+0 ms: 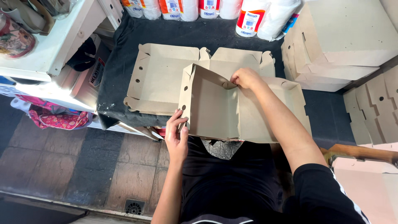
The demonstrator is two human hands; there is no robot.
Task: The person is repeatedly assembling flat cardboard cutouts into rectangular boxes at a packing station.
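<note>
The person stands at a bench (120, 83) covered in a dark cloth and works on a brown cardboard box (219, 108), still partly flat. The box lies at the near edge of the bench, right in front of the person's body, with its left side panel raised upright and its right half lying open and low.

The left hand (177, 137) grips the raised left panel at its near corner, thumb on the outside and fingers curled around the edge. The right hand (244, 78) is closed over the far edge of the box, pinching a folded flap at the top of the panel where two walls meet. Both hands are shut on the cardboard; neither is spread wide.

Behind and left of the box lies a second box blank (159, 79), flatter, with small round holes in its side and its flaps up at the far edge; the held box overlaps its near right part. At the right end of the bench stands a stack of folded boxes (336, 45), and more flat cardboard pieces (375, 112) lie just right of that, lower down. Along the far edge of the bench stand white paper rolls (248, 16) in wrappers with red and orange bands. A white shelf (54, 45) stands to the left, above a tiled floor (103, 166).
</note>
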